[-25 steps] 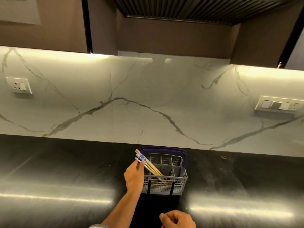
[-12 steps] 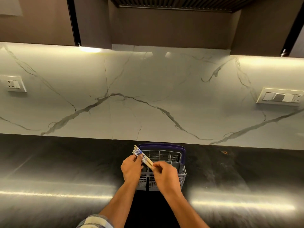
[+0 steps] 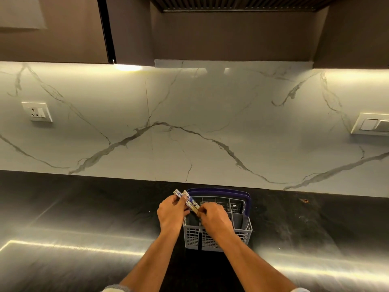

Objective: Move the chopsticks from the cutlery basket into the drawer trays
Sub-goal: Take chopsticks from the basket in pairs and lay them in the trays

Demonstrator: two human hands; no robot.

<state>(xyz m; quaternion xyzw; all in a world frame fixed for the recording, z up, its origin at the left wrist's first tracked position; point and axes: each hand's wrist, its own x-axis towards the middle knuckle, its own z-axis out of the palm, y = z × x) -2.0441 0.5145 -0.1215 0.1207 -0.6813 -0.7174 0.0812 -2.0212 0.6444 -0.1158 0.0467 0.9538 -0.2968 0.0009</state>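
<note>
White wall socket plate (image 3: 37, 111) sits at abt 10 o'clock on the white marble-look backsplash w/ grey veins (image 3: 189, 123). Below it, black glossy stone countertop (image 3: 73, 218) runs the full width, w/ bright light streaks reflected at 8 and 4 o'clock.

Near frame centre-bottom, approx 6 o'clock: left hand (image 3: 171, 213) is closed around a bundle of light wooden chopsticks w/ blue-and-white patterned tops (image 3: 189, 200), thumb over them. Patterned ends poke out up-left of the fist toward 11 o'clock; the sticks slant down-right over the basket's left rim. Right hand (image 3: 214, 217) is just beside the left, fingertips pinched on the lower part of the same bundle; both hands clamped on it. Lower tips are hidden by the right hand, so can't tell if they're clear of the basket.

Grey plastic slotted cutlery basket w/ dark purple handle (image 3: 242, 230) stands upright on the counter, right under both hands, handle arched at its far side. Compartments on its right side look dark inside; contents unclear.

White switch plate (image 3: 370, 124) at 3 o'clock on the backsplash. Dark brown upper cabinets (image 3: 63, 28) across 12 o'clock.
</note>
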